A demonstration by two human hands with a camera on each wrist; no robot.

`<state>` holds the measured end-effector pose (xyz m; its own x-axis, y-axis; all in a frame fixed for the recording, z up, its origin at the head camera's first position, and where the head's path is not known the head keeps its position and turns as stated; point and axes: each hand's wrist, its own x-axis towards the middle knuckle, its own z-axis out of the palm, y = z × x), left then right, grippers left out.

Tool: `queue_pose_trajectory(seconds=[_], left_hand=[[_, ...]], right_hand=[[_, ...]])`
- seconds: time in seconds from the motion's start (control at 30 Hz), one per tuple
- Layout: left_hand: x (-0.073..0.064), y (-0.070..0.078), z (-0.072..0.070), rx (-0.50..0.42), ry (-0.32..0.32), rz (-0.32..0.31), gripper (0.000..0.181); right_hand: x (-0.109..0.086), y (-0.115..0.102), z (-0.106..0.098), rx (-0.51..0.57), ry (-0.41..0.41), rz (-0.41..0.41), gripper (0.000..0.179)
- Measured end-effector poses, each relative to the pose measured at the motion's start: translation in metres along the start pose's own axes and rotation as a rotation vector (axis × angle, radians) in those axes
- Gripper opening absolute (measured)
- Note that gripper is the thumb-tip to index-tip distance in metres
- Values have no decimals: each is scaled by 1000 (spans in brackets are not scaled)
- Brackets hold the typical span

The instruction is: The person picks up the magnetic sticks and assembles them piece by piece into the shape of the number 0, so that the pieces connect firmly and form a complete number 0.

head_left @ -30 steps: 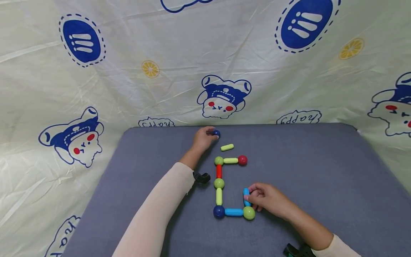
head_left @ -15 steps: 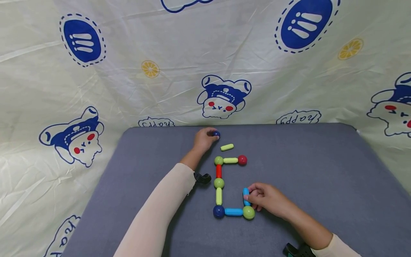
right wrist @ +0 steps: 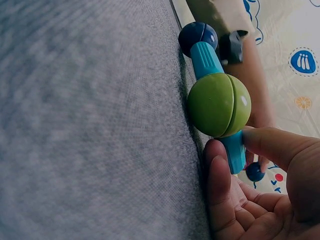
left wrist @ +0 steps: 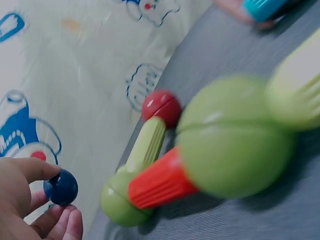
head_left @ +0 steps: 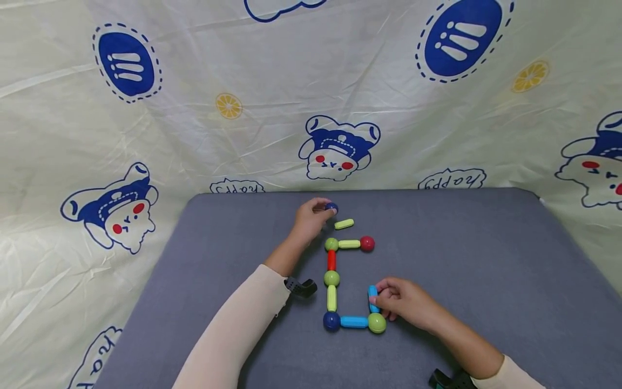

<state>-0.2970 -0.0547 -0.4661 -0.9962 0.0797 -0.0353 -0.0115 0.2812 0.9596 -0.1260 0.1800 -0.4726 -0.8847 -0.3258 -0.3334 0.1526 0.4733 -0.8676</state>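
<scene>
Near the far edge of the table, my left hand (head_left: 311, 219) pinches a dark blue ball (left wrist: 61, 187) between thumb and fingers. Just beside it lies a loose light green rod (head_left: 344, 223). My right hand (head_left: 405, 302) pinches a blue rod (right wrist: 235, 152) whose near end meets a green ball (right wrist: 218, 105). From that ball a second blue rod (head_left: 354, 322) runs left to another dark blue ball (head_left: 332, 321). A column rises from there: a light green rod (head_left: 332, 298), a green ball (head_left: 332, 278), a red rod (head_left: 332, 260) and a green ball (head_left: 331, 245).
At the column's top, a light green rod (head_left: 349, 244) leads right to a red ball (head_left: 367, 243). Everything lies on a grey cloth-covered table (head_left: 476, 259). A printed white curtain (head_left: 272, 65) hangs behind its far edge.
My left hand, with the dark blue ball, has shifted slightly right and toward me, closer to the loose light green rod. The right hand stays where it was on the blue rod.
</scene>
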Motion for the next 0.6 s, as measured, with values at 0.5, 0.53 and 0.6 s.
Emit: queue_pose_trajectory(seconds=[0.5,0.53,0.6], left_hand=[[-67,23,13,177,-267,113,30],[-69,24,15,193,-280,125,30],[-74,24,19,203,-310,133,29]], right_hand=[[2,3,0,7,-10,-19,47],[2,3,0,8,-10,-20,48],[2,3,0,7,-16,-29,48]])
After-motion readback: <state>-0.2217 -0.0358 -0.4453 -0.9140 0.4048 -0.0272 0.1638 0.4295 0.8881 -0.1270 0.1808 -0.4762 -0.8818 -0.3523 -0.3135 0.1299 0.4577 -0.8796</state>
